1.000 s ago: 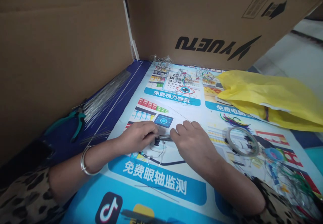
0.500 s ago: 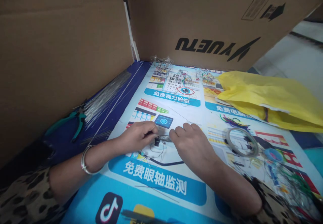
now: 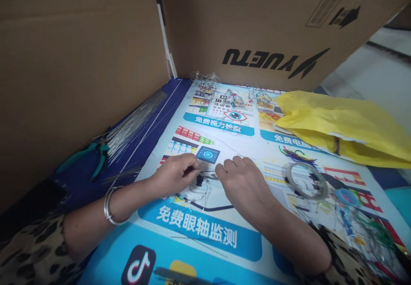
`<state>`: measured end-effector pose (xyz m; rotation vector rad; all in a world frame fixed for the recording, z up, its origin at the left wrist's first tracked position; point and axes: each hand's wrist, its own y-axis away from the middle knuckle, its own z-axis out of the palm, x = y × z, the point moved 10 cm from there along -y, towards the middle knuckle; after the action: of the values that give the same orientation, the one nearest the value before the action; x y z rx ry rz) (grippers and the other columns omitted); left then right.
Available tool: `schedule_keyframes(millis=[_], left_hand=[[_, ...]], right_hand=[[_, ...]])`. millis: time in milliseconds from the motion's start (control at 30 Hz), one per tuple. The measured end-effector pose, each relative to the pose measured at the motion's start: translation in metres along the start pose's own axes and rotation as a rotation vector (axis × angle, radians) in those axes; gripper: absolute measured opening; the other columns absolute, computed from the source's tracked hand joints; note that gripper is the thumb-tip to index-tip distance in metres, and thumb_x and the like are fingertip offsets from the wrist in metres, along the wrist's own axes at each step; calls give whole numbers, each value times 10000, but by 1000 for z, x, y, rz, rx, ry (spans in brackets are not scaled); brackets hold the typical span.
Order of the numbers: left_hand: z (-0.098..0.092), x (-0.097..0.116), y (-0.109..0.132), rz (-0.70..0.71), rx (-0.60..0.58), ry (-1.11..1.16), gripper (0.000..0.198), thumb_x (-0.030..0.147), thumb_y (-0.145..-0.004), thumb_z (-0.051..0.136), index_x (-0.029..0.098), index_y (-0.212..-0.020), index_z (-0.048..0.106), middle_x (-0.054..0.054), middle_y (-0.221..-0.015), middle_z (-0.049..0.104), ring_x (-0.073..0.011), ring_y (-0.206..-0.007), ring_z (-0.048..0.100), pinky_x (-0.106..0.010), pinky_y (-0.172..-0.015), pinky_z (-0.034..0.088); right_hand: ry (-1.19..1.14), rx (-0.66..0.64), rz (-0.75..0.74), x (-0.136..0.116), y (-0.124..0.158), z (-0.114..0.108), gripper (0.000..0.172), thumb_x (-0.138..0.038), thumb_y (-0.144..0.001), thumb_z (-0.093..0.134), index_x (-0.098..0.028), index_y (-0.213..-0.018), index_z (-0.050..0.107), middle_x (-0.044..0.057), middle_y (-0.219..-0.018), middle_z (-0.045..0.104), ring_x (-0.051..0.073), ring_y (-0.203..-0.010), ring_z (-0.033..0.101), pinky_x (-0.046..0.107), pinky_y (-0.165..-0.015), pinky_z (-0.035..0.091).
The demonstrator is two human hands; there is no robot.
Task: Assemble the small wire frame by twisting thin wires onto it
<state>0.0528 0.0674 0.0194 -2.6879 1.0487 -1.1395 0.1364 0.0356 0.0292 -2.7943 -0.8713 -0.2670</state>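
My left hand (image 3: 176, 173) and my right hand (image 3: 243, 181) rest on a printed blue and white poster (image 3: 205, 229), fingertips facing each other. Between them they pinch a small wire piece (image 3: 207, 175) with a dark bead and thin wire loops hanging below it. Both hands have their fingers curled closed on it. A silver bangle (image 3: 111, 205) circles my left wrist. Both sleeves are leopard print.
Green-handled pliers (image 3: 93, 156) and a bundle of straight silver wires (image 3: 135, 120) lie at the left. A roll of clear tape (image 3: 306, 180), coloured wire pieces (image 3: 362, 229) and a yellow plastic bag (image 3: 340, 126) lie at the right. Cardboard walls (image 3: 257, 28) stand behind and to the left.
Both hands stay in the same spot; only the fingertips shift slightly on the wire piece.
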Motion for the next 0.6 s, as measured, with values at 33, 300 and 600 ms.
schedule_keyframes(millis=[33,300,600], left_hand=[[0,0,0,-6,6,-5,99,107,-764,462,155,-693,512,6,-647,557,-88,-601,501,-218,-570,404],[-3,-5,2,-74,58,-23,81,127,-737,492,150,-678,543,5,-630,569,-87,-580,495,-219,-553,396],[-4,-9,2,-146,55,18,103,126,-722,479,153,-633,521,15,-601,547,-83,-565,477,-202,-538,385]], right_hand=[[-2,-2,6,0,0,0,101,-88,-779,528,-176,-762,573,41,-703,576,205,-696,468,331,-623,228],[13,-31,21,-8,-2,-1,99,-81,-762,527,-166,-769,578,52,-703,571,212,-676,474,334,-600,219],[43,-51,38,-9,-2,0,129,-61,-741,504,-148,-790,585,60,-694,576,217,-663,505,340,-583,229]])
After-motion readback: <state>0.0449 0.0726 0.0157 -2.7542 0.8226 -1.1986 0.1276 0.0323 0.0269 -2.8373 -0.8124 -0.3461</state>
